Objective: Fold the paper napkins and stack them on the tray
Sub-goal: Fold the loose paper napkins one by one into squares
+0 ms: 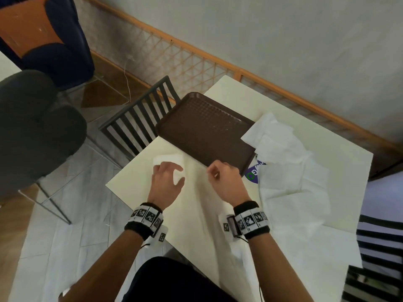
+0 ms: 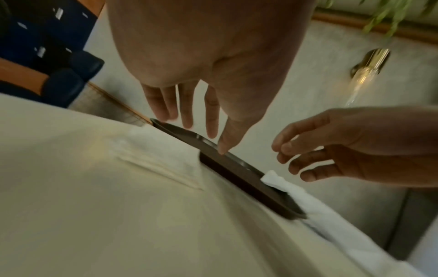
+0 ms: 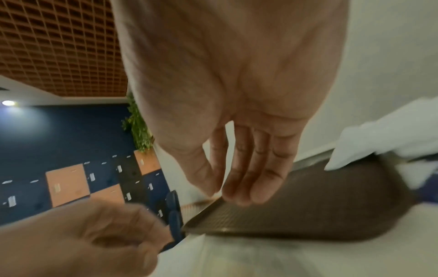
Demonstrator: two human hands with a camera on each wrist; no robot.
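A brown tray (image 1: 202,127) lies bare on the white table (image 1: 196,214), skewed toward the far left corner. A folded white napkin (image 1: 168,159) rests on the table just left of the tray's near edge. My left hand (image 1: 168,175) hovers over it with straight, spread fingers and holds nothing; the left wrist view shows the left hand (image 2: 201,135) above the blurred napkin (image 2: 151,155). My right hand (image 1: 218,171) is at the tray's near rim, fingers relaxed and empty, fingertips (image 3: 258,196) near the tray (image 3: 308,206). Unfolded napkins (image 1: 283,149) are piled to the tray's right, overlapping its corner.
More loose napkins (image 1: 294,192) spread over the right side of the table, partly covering a purple packet (image 1: 255,171). A dark slatted chair (image 1: 141,118) stands at the table's far left edge, a grey padded chair (image 1: 32,127) further left. A wooden lattice rail (image 1: 196,62) runs behind.
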